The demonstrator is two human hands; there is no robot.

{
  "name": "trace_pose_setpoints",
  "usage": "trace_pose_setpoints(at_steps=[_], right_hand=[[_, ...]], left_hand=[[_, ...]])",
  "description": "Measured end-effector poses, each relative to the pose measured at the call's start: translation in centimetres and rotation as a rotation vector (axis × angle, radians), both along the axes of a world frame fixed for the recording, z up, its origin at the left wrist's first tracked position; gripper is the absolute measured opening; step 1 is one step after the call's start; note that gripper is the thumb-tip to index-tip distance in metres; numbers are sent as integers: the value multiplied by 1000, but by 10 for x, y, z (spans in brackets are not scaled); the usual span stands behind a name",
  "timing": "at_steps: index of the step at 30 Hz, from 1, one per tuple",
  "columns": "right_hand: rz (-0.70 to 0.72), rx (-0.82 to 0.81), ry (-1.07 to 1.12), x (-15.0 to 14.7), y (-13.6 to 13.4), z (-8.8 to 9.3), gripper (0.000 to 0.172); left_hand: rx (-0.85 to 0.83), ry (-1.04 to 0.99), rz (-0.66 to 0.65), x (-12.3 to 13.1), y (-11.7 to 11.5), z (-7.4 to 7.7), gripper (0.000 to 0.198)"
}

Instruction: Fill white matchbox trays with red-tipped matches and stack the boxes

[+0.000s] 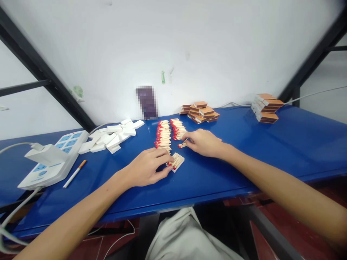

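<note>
My left hand (148,167) rests on the blue table (244,159), its fingers closed on the edge of a small white matchbox tray (177,161) partly filled with red-tipped matches. My right hand (203,142) lies just right of it, pinching a few matches (182,144) at the near end of the loose match rows (170,133). Those rows lie flat in two bands just beyond both hands.
A heap of empty white trays (112,137) lies at the left. Orange matchbox sleeves sit in two stacks, one behind the matches (201,111) and one at far right (267,107). A white power strip (52,157) and a cigarette (75,173) lie at the left edge.
</note>
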State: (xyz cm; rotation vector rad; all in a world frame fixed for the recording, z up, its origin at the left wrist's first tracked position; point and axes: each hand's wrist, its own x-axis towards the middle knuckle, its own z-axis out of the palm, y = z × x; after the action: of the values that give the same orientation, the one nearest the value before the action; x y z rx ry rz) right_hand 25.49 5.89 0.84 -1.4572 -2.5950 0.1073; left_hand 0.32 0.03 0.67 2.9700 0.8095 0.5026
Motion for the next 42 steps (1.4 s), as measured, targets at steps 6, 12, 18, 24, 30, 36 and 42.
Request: trace_pose_setpoints(at_steps=[6,12,18,24,30,36,42], right_hand=[[14,-43,-9,1,0,1,27],[-9,-55,-22,0,-1,2,24],[-10,-58,-14,-2,-4,5,26],[-48,-56,-22,-1,-4,4,26],[-80,-47,-50,0,-4,4,21],[-56,-40,-73,2,-3,3,15],[-20,-75,-46,2,-3,3,15]], left_hand=[[-5,-2,1,-1,0,-1,20],[-27,-23,12,-2,-1,-2,33],[-36,-24,7,-2,-2,-1,37],[-42,-9,3,-2,-1,-2,33],[-49,-10,-2,-2,-1,-1,32],[-54,-5,0,-2,-1,-2,32],[-55,-7,-4,-1,-1,-2,32]])
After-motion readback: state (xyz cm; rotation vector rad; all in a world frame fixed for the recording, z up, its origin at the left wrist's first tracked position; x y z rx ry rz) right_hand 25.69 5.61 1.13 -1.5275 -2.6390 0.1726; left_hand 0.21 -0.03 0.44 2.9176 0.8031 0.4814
